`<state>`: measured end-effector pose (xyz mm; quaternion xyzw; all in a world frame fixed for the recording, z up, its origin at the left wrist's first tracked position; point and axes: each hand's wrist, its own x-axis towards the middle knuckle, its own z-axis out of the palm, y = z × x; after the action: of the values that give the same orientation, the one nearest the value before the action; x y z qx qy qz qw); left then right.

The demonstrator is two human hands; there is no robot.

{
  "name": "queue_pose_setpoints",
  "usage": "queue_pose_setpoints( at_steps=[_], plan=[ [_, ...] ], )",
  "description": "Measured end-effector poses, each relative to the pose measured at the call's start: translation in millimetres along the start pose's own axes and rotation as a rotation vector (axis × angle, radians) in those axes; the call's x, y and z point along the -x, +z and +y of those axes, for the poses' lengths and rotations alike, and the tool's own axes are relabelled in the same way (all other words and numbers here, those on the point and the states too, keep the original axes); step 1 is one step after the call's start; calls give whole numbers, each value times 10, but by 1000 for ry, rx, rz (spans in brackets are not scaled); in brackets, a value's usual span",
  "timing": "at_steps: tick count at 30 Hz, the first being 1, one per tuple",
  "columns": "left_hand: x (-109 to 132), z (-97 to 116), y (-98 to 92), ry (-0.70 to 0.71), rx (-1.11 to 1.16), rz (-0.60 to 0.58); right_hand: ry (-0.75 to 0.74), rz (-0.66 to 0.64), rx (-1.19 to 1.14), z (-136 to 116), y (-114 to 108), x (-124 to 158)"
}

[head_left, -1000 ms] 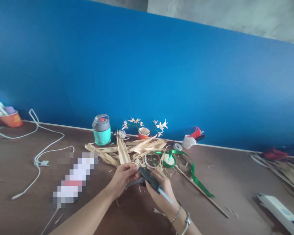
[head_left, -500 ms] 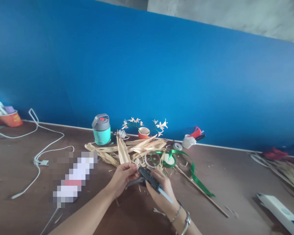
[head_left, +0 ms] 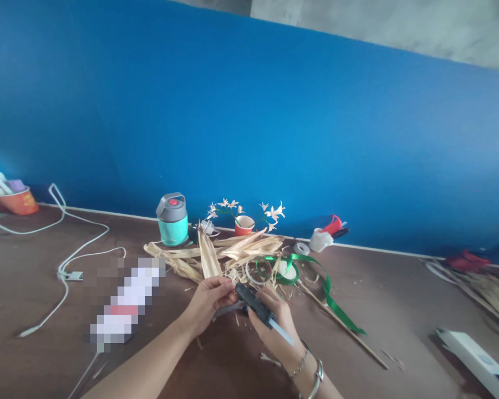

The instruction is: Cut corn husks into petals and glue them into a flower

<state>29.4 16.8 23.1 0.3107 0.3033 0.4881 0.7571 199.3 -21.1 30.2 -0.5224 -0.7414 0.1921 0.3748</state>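
My right hand [head_left: 274, 327] grips a black glue gun [head_left: 255, 305] with a pale glue stick poking out its back, nozzle aimed up-left. My left hand [head_left: 210, 302] is pinched closed right at the nozzle, holding a small pale piece I cannot make out. Both hands hover over the brown table [head_left: 399, 310], just in front of a heap of dried corn husks [head_left: 224, 252]. A green ribbon [head_left: 316, 277] curls to the right of the husks, beside a thin wooden stick [head_left: 345, 330].
A teal flask [head_left: 172, 220] and a red cup of small husk flowers [head_left: 244, 221] stand by the blue wall. White cables [head_left: 66, 260] lie left, a white cup with tools [head_left: 322, 238] and tape roll [head_left: 301, 249] right, a white box [head_left: 476, 360] at the lower right.
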Motion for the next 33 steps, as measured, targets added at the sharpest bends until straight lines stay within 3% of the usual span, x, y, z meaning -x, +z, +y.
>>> queue_pose_setpoints(
  at_steps=[13,24,33],
  plan=[
    [-4,-4,-14,2,7,-6,-2,5,12,1,-5,-1],
    [0,-16,-32,9,23,-3,-64,-20,201,-105,-118,16],
    [-5,-40,-56,6,24,25,-118,87,327,-7,-153,-1]
  ],
)
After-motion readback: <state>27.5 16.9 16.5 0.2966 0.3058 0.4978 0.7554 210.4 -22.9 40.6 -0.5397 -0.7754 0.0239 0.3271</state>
